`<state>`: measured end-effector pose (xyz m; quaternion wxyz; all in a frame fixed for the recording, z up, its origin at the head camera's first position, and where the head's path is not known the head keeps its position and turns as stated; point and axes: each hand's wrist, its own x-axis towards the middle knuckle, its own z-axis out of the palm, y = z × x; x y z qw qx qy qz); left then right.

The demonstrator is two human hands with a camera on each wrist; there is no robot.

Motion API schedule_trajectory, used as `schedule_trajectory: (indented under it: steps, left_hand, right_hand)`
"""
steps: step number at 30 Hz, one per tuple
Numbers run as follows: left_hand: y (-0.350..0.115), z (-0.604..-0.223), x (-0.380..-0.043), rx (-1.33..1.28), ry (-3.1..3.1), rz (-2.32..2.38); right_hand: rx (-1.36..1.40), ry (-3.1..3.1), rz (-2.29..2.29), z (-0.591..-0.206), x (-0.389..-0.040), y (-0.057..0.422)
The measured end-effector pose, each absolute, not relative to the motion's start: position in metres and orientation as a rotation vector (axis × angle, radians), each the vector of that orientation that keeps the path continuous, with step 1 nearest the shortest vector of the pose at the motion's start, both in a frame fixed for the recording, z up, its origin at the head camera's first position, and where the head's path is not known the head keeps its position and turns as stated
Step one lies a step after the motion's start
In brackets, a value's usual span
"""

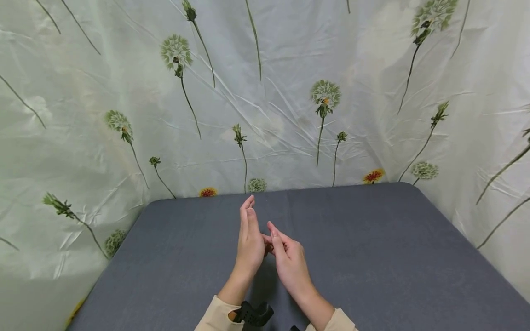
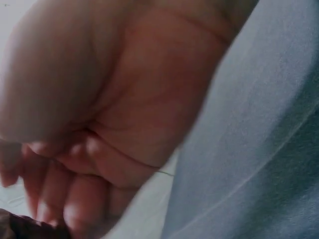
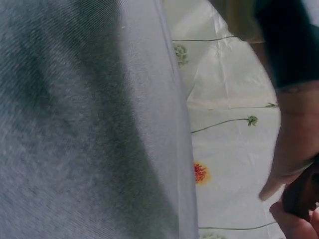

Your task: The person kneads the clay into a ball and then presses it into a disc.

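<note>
My left hand (image 1: 250,243) is raised over the middle of the table, fingers pointing up and palm turned to the right. Facing it, my right hand (image 1: 291,262) pinches a small dark brown object (image 3: 300,194) between thumb and fingers, close against the left palm. Only part of this object shows, and I cannot tell its kind. The left wrist view has the left palm (image 2: 149,94) large, with the dark object's edge at the lower left corner. In the right wrist view the right fingertips (image 3: 294,226) lie along the object's lower side.
A grey cloth-covered table (image 1: 372,257) with rounded far corners lies under both hands. Behind it and at both sides hangs a pale curtain (image 1: 281,101) printed with dandelions. A black camera mount (image 1: 254,315) sits on the left wrist beside the beige sleeve (image 1: 219,317).
</note>
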<state>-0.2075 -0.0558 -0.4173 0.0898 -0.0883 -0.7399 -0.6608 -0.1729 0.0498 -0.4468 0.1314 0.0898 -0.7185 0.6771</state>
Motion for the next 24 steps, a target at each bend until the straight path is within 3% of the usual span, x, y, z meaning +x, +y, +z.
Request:
schedule_trajectory:
  steps: [12, 19, 24]
  left_hand:
    - [-0.020, -0.420, -0.177, -0.346, -2.208, -2.148]
    - [-0.037, -0.392, -0.172, -0.660, -2.098, -2.285]
    - [-0.049, -0.391, -0.184, -0.552, -2.104, -2.253]
  right_hand:
    - [0.355, -1.988, 2.041, -0.431, -0.171, 0.066]
    - [0.656, -2.026, 2.338, -0.425, -0.172, 0.066]
    - [0.741, -2.043, 2.264, -0.415, -0.157, 0.058]
